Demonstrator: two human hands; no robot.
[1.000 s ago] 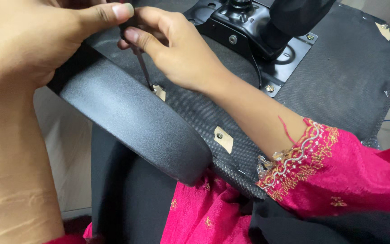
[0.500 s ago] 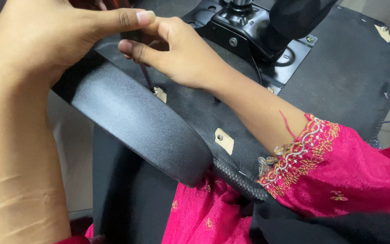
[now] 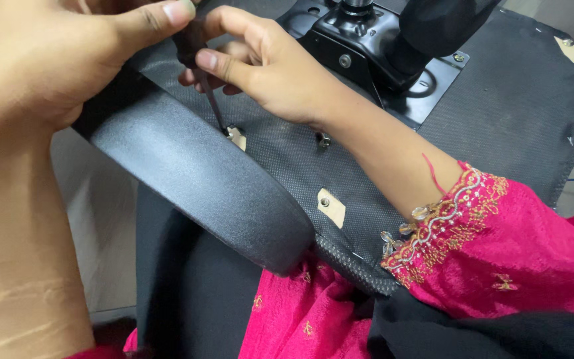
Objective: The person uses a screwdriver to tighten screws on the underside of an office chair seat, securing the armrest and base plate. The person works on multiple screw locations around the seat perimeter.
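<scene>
My left hand (image 3: 41, 60) clamps the black armrest (image 3: 194, 179) against the seat underside (image 3: 499, 113). My right hand (image 3: 267, 63) pinches the hex key (image 3: 210, 100) at the left bolt hole (image 3: 234, 136); tilted, it could slip out.

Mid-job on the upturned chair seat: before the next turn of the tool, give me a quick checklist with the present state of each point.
1. Tool tip seated at the hole: the tool has its tip at the tan patch; whether it sits in a screw head, cannot tell.
2. Grip on the tool: right hand pinches the handle, ok.
3. Armrest steadied: left hand rests on the armrest, ok.
4. Second tan patch: hole shows no bolt, not ok.
5. Loose bolt lies on the seat underside, beside the right wrist, ok.
6. Sleeve clear of the tool: ok.
</scene>
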